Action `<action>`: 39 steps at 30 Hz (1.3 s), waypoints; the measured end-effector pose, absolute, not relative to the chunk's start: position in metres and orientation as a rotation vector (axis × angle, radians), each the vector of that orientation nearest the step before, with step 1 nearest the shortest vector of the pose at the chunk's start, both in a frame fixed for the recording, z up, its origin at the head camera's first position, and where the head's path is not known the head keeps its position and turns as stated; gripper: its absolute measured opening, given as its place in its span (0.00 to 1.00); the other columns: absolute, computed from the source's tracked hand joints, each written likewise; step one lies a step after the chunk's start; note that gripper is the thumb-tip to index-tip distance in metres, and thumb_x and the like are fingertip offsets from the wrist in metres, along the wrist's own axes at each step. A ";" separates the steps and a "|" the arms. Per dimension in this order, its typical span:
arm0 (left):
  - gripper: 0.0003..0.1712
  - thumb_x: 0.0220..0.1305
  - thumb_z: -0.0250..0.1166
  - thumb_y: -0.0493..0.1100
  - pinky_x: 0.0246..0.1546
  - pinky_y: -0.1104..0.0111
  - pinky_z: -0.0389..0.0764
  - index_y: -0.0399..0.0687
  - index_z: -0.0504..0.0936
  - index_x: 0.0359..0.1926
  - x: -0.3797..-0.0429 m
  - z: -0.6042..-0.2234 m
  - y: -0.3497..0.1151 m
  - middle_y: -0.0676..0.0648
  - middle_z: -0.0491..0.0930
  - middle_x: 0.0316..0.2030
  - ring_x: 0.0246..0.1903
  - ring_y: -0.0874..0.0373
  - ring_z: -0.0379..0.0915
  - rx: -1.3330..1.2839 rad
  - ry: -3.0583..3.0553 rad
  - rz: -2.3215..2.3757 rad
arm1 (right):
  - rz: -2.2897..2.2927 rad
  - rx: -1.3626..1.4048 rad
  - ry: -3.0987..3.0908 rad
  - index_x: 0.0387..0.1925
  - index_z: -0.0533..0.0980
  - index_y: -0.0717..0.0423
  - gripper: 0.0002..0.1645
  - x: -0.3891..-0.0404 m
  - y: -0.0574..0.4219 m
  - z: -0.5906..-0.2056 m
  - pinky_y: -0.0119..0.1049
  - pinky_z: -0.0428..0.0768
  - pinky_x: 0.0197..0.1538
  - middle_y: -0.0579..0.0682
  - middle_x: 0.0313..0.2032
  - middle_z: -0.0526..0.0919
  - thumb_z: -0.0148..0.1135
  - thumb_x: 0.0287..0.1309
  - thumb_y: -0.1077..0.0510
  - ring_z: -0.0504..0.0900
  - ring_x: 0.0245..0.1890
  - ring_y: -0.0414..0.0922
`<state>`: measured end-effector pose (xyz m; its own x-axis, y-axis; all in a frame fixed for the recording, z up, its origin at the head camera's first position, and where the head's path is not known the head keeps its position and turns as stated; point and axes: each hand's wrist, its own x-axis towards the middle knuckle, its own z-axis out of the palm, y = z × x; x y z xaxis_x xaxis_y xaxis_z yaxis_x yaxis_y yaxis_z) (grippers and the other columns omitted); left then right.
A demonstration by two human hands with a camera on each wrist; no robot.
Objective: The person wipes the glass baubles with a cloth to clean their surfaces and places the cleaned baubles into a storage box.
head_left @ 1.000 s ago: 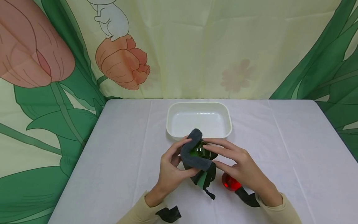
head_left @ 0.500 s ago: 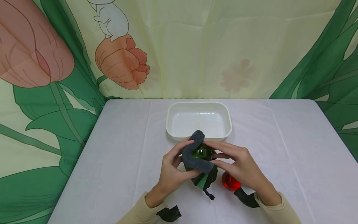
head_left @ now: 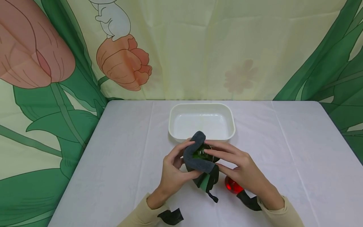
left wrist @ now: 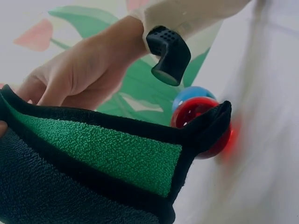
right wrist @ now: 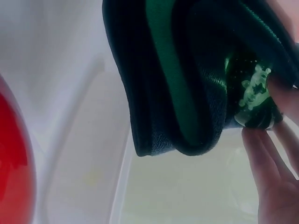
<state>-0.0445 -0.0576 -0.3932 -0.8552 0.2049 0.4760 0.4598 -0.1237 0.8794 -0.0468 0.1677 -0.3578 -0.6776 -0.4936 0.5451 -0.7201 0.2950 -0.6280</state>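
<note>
Head view: left hand [head_left: 173, 176] clamped on cloth [head_left: 189, 159], right hand [head_left: 244, 164] on green ball [head_left: 199, 154], tray rim [head_left: 202, 104] just beyond.

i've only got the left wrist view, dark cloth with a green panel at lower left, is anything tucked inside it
Observer: Yes, the head view shows a green glassy object nestled in the fold of the dark cloth.
Operator: ok how is the left hand holding the cloth, i barely see a fingertip
Observer: In the head view, the left hand grips it with its thumb at the near side and fingertips at the far side.
Operator: and anything past the hands
Observer: Yes, a white tray sits beyond them, its near rim partly covered by the cloth in the head view.
</note>
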 end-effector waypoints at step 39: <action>0.40 0.46 0.73 0.22 0.47 0.63 0.84 0.35 0.72 0.63 -0.046 -0.396 -0.058 0.35 0.70 0.66 0.60 0.50 0.74 -0.809 -1.964 -2.086 | 1.291 1.040 -2.450 0.64 0.75 0.53 0.28 -0.046 0.169 -0.358 0.25 0.75 0.58 0.53 0.63 0.76 0.64 0.63 0.52 0.77 0.61 0.45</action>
